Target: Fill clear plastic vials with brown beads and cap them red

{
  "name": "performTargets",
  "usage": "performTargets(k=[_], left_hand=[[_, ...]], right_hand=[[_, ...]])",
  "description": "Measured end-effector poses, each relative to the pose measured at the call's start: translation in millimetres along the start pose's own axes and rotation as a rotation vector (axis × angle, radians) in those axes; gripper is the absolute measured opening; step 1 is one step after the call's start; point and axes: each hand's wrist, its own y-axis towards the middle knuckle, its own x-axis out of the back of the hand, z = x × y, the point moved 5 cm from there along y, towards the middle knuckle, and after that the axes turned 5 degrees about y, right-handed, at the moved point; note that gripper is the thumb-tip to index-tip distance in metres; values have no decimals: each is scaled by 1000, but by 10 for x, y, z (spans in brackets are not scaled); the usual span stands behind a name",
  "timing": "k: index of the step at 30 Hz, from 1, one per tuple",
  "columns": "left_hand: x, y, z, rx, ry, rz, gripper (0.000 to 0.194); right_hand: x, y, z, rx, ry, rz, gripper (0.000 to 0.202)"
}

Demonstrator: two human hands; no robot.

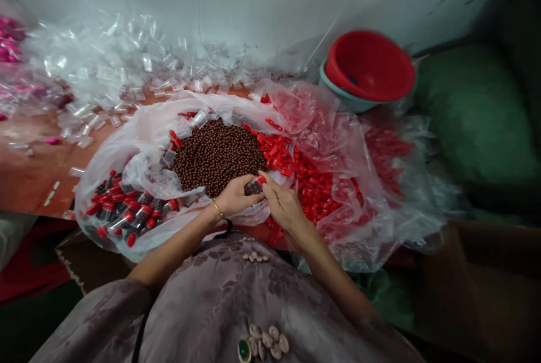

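My left hand (234, 196) is closed round a small clear bottle (253, 186) with dark brown balls inside. At the bottle's end sits a red cap (261, 179), which the fingers of my right hand (282, 199) pinch. Both hands are just in front of a heap of small brown balls (217, 151) on a white plastic bag (127, 151). To the right of the heap lies a pile of loose red caps (313, 182). Filled bottles with red caps (124, 208) are gathered on the bag at the left.
Many clear empty bottles (105, 64) are heaped along the wall at the back left, with pink pieces (9, 41) beyond them. A red basin (372, 67) rests in a light blue basin (344, 95) at the back right. Cardboard boxes (477, 290) stand below the orange tabletop (29, 174).
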Motion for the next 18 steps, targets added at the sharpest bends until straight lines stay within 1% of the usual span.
performTargets(k=[4, 6, 7, 8, 11, 12, 13, 14, 15, 18], left_hand=[[6, -95, 30, -51, 71, -20, 28], [1, -135, 27, -85, 107, 24, 27], [-6, -153, 23, -98, 105, 72, 28], [-10, -170, 16, -110, 96, 124, 29], [-15, -215, -16, -139, 127, 236, 27], [-22, -230, -30, -151, 176, 252, 24], [-39, -248, -44, -163, 244, 265, 21], [-61, -267, -55, -169, 321, 270, 17], [-86, -288, -66, -170, 399, 271, 15], [-168, -359, -106, -162, 599, 273, 12]], right_hand=[[14, -44, 157, 2, -129, 63, 44], [25, -52, 174, -2, -98, 82, 44], [43, -53, 168, -11, -53, 42, 46], [70, -54, 149, -33, 14, -36, 48], [114, -80, 39, -175, 319, -370, 57], [82, -85, 8, -225, 432, -434, 61], [29, -79, -9, -265, 530, -456, 65], [-33, -64, -8, -293, 602, -445, 69], [-96, -46, 5, -308, 645, -407, 72], [-251, -18, 81, -299, 639, -206, 77]])
